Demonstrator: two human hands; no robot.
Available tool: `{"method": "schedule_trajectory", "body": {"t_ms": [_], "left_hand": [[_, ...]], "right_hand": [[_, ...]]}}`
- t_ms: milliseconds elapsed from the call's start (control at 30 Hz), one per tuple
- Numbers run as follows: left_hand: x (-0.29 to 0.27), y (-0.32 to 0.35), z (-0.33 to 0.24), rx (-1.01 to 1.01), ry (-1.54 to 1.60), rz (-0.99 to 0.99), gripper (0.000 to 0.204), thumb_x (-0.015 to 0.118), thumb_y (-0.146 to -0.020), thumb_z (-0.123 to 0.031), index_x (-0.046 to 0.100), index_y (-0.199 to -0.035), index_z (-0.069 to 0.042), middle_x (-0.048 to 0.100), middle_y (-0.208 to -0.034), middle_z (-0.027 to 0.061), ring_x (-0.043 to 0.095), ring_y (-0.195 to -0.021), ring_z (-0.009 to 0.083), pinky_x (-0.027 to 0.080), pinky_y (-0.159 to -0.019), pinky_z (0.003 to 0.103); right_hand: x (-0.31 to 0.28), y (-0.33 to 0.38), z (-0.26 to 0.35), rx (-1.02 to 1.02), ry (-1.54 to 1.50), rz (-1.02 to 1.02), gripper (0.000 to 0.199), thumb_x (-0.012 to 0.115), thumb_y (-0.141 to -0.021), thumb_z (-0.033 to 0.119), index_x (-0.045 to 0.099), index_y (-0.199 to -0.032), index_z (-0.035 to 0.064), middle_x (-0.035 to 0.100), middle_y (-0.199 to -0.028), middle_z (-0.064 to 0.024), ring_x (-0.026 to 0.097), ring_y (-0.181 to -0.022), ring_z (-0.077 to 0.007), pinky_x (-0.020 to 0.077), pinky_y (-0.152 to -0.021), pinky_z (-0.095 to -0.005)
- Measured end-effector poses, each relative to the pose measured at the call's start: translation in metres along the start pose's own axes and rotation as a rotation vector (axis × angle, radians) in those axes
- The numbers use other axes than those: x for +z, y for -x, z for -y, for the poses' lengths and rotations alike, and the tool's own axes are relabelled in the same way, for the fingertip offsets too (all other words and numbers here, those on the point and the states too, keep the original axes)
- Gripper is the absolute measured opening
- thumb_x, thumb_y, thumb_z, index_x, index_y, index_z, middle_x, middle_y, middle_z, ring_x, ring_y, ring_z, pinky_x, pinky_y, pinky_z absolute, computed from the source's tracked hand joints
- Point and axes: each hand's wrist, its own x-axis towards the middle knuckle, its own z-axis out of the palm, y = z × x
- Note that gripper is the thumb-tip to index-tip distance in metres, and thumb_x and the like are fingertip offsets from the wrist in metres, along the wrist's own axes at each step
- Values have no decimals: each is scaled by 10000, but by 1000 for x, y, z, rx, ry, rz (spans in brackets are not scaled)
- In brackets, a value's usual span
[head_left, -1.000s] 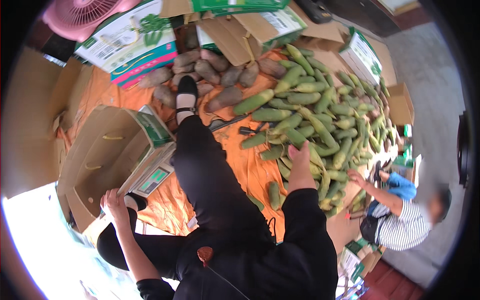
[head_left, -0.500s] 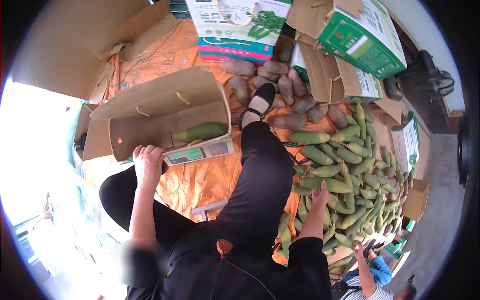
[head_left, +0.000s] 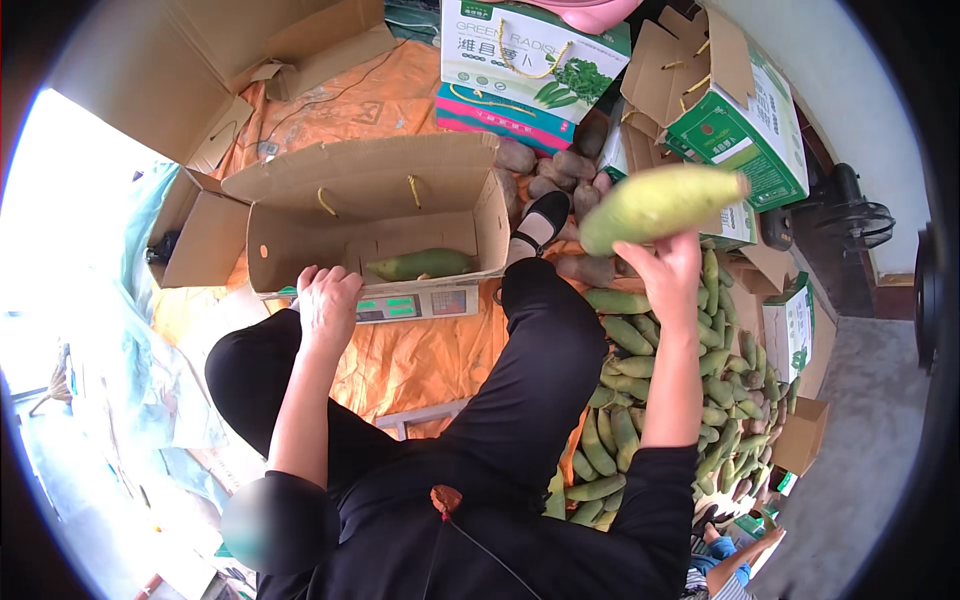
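Observation:
Raised over the heap on the right, a pale green radish [head_left: 665, 205] is held in my right hand [head_left: 668, 270], its fingers partly hidden behind it. My left hand [head_left: 330, 300] is closed over the near edge of an open cardboard box [head_left: 290, 255] with yellow cord handles. One green radish [head_left: 425, 264] lies on the floor of that box, toward its right end. Under the box's front edge, a digital scale [head_left: 420, 304] shows a lit green display. The pile of green radishes [head_left: 625, 385] spreads to the right of my leg.
Several dull reddish-brown roots [head_left: 575, 165] lie beyond my foot. White-green cartons [head_left: 745, 130] stand at the back right, near a black fan [head_left: 855, 215]. A printed carton [head_left: 530, 60] sits on a teal-pink box [head_left: 505, 120]. Orange sheeting [head_left: 440, 355] covers the floor. Another person [head_left: 725, 570] sits at the lower right.
My right hand has risen from the pile with a radish in it. The left hand remains on the box edge. The whole view has shifted somewhat.

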Motion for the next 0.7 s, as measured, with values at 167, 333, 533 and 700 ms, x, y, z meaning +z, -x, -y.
{"method": "schedule_trajectory", "body": {"t_ms": [167,333,533,700], "left_hand": [[-3,-2,3,7,19,-6,51,661,-737,-76,626,-769,-96,573,-757,62,584,-826,265,389,-928,435],[0,-5,0,21,17,1,67,670,-726,-78,624,-771,-97,575,-762,61,587,-837,262,389,-933,435],[2,-3,2,25,-14,-6,76,596,-741,-63,632,-774,-121,575,-751,49,593,-814,240,387,-933,447],[1,-8,-2,48,-7,8,70,600,-746,-65,633,-773,-120,576,-748,48,593,-818,242,388,-928,445]], "right_hand": [[98,-51,43,-168,217,308,602,764,-693,37,459,-1212,57,597,-1125,-111,603,-1034,-248,478,-912,-366],[179,-62,-7,-233,586,591,551,782,-656,133,482,-1114,64,606,-1098,-132,590,-1032,-329,486,-858,-428],[236,-52,-77,-191,1090,800,286,613,-807,140,531,-1074,75,637,-1044,-116,613,-1004,-295,505,-794,-452],[239,-51,-109,-51,1223,721,403,695,-745,148,528,-1108,94,625,-1032,-127,590,-1027,-308,483,-830,-465]]}}
